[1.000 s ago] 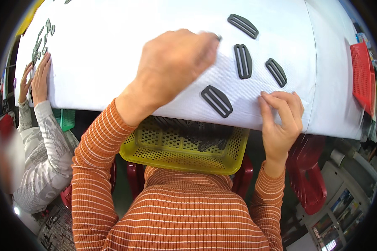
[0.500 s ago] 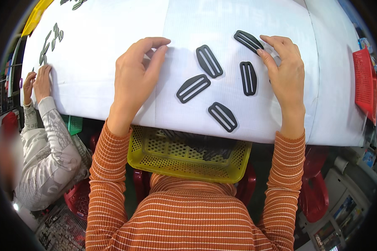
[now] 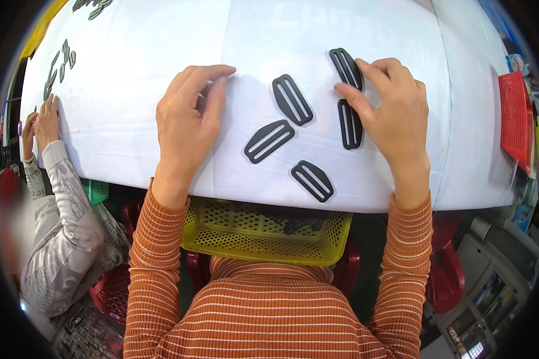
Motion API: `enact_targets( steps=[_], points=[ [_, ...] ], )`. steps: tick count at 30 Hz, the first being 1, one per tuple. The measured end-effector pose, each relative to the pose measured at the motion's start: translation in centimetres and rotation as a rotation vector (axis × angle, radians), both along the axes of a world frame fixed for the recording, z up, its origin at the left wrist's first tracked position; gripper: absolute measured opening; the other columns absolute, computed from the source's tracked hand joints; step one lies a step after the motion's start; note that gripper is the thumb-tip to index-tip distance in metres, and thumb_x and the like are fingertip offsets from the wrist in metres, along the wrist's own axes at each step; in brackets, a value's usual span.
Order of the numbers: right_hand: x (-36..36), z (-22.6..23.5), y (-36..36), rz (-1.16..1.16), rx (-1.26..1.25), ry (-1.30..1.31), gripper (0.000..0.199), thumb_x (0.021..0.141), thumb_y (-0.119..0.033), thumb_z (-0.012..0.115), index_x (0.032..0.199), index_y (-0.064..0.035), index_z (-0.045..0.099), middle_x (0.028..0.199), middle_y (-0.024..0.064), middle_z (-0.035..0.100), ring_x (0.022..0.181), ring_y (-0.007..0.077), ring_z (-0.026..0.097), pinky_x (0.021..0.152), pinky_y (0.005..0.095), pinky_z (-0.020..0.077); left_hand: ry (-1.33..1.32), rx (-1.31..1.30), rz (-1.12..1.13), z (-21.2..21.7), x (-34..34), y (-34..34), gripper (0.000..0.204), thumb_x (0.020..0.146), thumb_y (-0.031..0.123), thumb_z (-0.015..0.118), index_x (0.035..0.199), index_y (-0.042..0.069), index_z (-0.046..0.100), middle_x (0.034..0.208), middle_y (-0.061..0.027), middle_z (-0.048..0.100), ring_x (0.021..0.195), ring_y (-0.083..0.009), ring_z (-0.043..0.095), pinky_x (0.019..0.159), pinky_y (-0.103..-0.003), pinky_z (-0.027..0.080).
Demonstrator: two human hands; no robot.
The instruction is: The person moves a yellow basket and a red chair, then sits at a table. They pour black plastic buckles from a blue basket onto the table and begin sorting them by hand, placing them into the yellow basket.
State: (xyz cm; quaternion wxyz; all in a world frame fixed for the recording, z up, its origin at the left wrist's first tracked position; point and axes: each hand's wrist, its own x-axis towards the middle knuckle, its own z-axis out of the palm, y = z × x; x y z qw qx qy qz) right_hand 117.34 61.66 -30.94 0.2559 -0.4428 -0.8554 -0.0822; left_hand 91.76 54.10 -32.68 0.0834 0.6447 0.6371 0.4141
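Black plastic slide buckles, each with two long slots, lie flat and apart on the white-covered table. My right hand (image 3: pixel 384 99) is over the right-hand pair. Its index fingertip is at the right edge of the top buckle (image 3: pixel 345 67), and its thumb is just below that buckle's left side. The fingers are apart, and part of the lower buckle (image 3: pixel 350 128) is hidden by the hand. My left hand (image 3: pixel 188 116) hovers with nothing in it, thumb and index finger spread. Between my hands are a tilted buckle (image 3: pixel 293 99), a slanted one (image 3: pixel 269 141) and a nearer one (image 3: pixel 312 180).
A yellow perforated basket (image 3: pixel 263 254) holding more black buckles sits at my lap, below the table edge. To the left, another person's hands (image 3: pixel 47 122) work by scattered dark pieces (image 3: pixel 51 82). A red basket (image 3: pixel 515 119) stands at the far right.
The top right buckle has turned steeper and shifted slightly left beside my right hand. That hand has moved a little left and down. The whole view has shifted slightly.
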Motion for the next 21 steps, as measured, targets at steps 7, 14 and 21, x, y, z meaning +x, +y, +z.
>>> enact_targets(
  steps=[7, 14, 21],
  points=[
    [0.1, 0.4, 2.6, -0.106, -0.394, 0.225, 0.018, 0.086, -0.022, 0.073, 0.087, -0.0035, 0.074, 0.077, 0.0055, 0.069, 0.063, 0.0182, 0.061, 0.068, 0.0307, 0.0479, -0.011, -0.076, -0.001, -0.4, -0.3, 1.8, 0.018, 0.092, -0.002, 0.060, 0.104, 0.003, 0.072, 0.092, -0.0030, 0.069, 0.068, -0.0049, 0.054, 0.053, -0.019, 0.042],
    [3.8, -0.4, 2.1, -0.280, -0.445, 0.363, 0.014, 0.087, -0.015, 0.071, 0.092, -0.0017, 0.074, 0.078, 0.0056, 0.068, 0.066, 0.0135, 0.057, 0.060, 0.0281, 0.0447, 0.002, -0.113, 0.005, -1.3, 0.2, 2.6, 0.018, 0.092, -0.002, 0.059, 0.104, 0.002, 0.072, 0.091, -0.0025, 0.068, 0.070, -0.0050, 0.054, 0.055, -0.019, 0.040],
    [6.7, 1.7, -3.9, -0.325, -0.429, 0.414, 0.017, 0.086, -0.011, 0.071, 0.100, -0.0024, 0.073, 0.084, 0.0066, 0.066, 0.068, 0.0151, 0.057, 0.060, 0.0283, 0.0440, 0.011, -0.020, 0.029, 0.7, 0.8, 1.0, 0.016, 0.090, -0.002, 0.061, 0.100, 0.003, 0.073, 0.089, -0.0042, 0.069, 0.067, -0.0089, 0.056, 0.058, -0.022, 0.044]
  ],
)
